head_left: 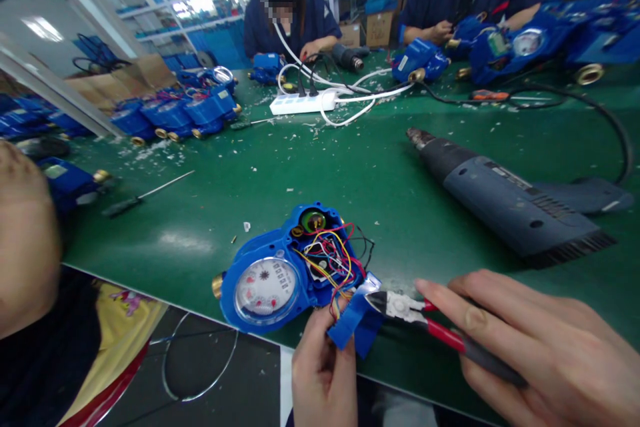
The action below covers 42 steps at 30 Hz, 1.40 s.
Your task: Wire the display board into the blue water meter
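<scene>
- Take the clock face as centred on the water meter point(267, 290) in front of you, 12 pointing away across the green workbench point(300, 167). The meter lies near your edge of the bench, dial up and its wiring compartment open, which puts the loose wires point(333, 257) in your sight and reach.
- Your left hand point(325, 360), at 5 o'clock, has its thumb and fingers closed in a pinch on the blue tape strip point(350, 320) beside the wire ends. This seems meant to steady the strip just outside the housing, where the compartment wall is not in the way.
- Your right hand point(545, 340), toward 4 o'clock, is curled partly closed around the diagonal cutters point(400, 307). The handles stand apart, and the tips point inward at the strip's upper edge; whether the blades are fully closed on it, you cannot tell from here. Coming in from the side probably leaves your left fingers away from the blades.
- The heat gun point(500, 193) lies on its side at 2 o'clock, nozzle aimed away from you and the wires, likely for safety, with its body toward your right hand.
- The screwdriver point(123, 205) rests at 10 o'clock, apart from both hands.
- The power strip point(303, 101) sits at 12 o'clock, perhaps so that you and the people opposite can share it.
</scene>
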Tool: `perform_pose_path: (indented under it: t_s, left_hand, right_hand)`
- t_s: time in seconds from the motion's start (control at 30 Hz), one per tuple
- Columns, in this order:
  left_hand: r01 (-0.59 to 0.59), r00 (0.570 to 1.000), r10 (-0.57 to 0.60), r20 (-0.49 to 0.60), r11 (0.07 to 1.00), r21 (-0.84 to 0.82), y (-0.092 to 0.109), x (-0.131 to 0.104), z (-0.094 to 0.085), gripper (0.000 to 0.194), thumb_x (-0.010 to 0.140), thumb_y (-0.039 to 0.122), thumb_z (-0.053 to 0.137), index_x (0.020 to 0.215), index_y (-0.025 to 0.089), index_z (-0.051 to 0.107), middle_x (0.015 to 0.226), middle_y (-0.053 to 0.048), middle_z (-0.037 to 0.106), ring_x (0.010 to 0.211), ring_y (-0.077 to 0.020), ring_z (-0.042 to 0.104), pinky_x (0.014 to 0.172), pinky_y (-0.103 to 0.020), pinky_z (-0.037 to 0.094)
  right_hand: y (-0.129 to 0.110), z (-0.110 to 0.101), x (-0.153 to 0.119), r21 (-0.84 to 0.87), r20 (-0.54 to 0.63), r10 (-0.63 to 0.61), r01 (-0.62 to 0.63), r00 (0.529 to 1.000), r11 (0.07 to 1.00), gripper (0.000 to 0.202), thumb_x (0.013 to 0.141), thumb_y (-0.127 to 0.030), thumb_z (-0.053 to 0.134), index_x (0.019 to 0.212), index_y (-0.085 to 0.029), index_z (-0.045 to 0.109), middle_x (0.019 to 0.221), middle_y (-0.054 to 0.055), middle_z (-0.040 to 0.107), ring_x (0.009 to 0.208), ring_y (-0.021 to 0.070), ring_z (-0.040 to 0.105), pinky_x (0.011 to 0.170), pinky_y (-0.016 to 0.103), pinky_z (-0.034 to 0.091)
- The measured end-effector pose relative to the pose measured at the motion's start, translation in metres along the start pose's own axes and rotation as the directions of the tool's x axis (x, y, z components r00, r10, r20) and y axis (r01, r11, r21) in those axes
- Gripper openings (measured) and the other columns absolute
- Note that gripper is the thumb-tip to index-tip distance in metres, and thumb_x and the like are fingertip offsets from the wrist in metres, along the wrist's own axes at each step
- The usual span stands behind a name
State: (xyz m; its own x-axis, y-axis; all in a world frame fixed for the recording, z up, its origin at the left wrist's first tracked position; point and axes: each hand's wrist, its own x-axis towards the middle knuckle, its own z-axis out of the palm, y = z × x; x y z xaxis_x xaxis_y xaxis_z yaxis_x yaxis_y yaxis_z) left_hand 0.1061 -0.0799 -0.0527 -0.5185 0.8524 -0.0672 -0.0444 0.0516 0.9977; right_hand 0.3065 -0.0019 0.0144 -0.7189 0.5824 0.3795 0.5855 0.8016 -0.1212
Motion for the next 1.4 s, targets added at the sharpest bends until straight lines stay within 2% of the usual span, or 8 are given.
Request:
perform_pose_path:
  t_s: [0.17,0.27,0.43,0.77,1.0,1.4]
  left_hand:
    - [-0.027,0.999,0.026,0.025,0.999,0.036,-0.0013,-0.0016,-0.0026,0.021,0.087,0.028,0.067,0.106,0.026,0.077,0.110,-0.006,0.078,0.103,-0.0213,0.072,0.090,-0.026,0.056]
    - [-0.021,1.000,0.020,0.017,0.999,0.045,0.0004,-0.0018,-0.0004,0.022,0.086,0.029,0.068,0.106,0.025,0.077,0.110,-0.007,0.077,0.104,-0.0226,0.072,0.090,-0.028,0.056]
    - [-0.013,0.998,0.015,-0.058,0.999,0.034,0.0022,-0.0020,0.0037,0.022,0.084,0.032,0.070,0.102,0.023,0.078,0.105,-0.008,0.078,0.101,-0.0239,0.072,0.091,-0.030,0.056]
    - [-0.112,0.994,0.110,0.020,0.986,0.125,0.0014,0.0004,0.0006,0.022,0.087,0.025,0.065,0.105,0.027,0.078,0.106,-0.006,0.078,0.100,-0.0222,0.072,0.089,-0.029,0.056]
    - [-0.092,0.996,0.092,-0.002,0.991,0.094,0.0035,-0.0003,0.0024,0.021,0.084,0.027,0.069,0.103,0.026,0.079,0.106,-0.008,0.078,0.099,-0.0243,0.073,0.090,-0.032,0.057]
    - [-0.072,0.997,0.073,-0.002,0.997,0.038,0.0063,0.0005,0.0038,0.019,0.085,0.028,0.069,0.101,0.026,0.079,0.104,-0.007,0.079,0.097,-0.0238,0.074,0.086,-0.030,0.058]
  right_hand:
    - [-0.0030,0.0023,0.0005,-0.024,-0.027,-0.003,0.003,1.000,1.000,0.047,0.083,-0.013,0.044,0.128,-0.022,0.055,0.108,0.008,0.065,0.092,0.0246,0.061,0.076,0.038,0.051]
    - [-0.0060,0.0055,0.0005,-0.048,-0.044,0.002,-0.005,0.999,0.999,0.049,0.079,-0.014,0.046,0.126,-0.021,0.056,0.109,0.009,0.065,0.094,0.0274,0.060,0.078,0.042,0.050]
    - [-0.0074,0.0066,-0.0007,-0.074,-0.044,-0.018,0.014,0.999,0.997,0.053,0.075,-0.014,0.048,0.127,-0.019,0.056,0.108,0.010,0.065,0.093,0.0280,0.060,0.077,0.043,0.050]
    - [-0.0048,0.0067,0.0018,-0.139,-0.024,-0.073,0.069,0.997,0.988,0.045,0.081,-0.012,0.042,0.124,-0.018,0.056,0.103,0.010,0.063,0.090,0.0272,0.056,0.074,0.040,0.047]
    - [-0.0045,0.0090,0.0020,-0.129,-0.028,-0.089,0.084,0.996,0.988,0.041,0.082,-0.011,0.042,0.120,-0.018,0.057,0.095,0.007,0.064,0.085,0.0235,0.056,0.068,0.035,0.047]
    - [-0.0086,0.0075,0.0018,-0.160,-0.006,-0.077,0.075,0.997,0.984,0.051,0.077,-0.014,0.045,0.127,-0.016,0.054,0.103,0.011,0.065,0.089,0.0277,0.058,0.069,0.038,0.050]
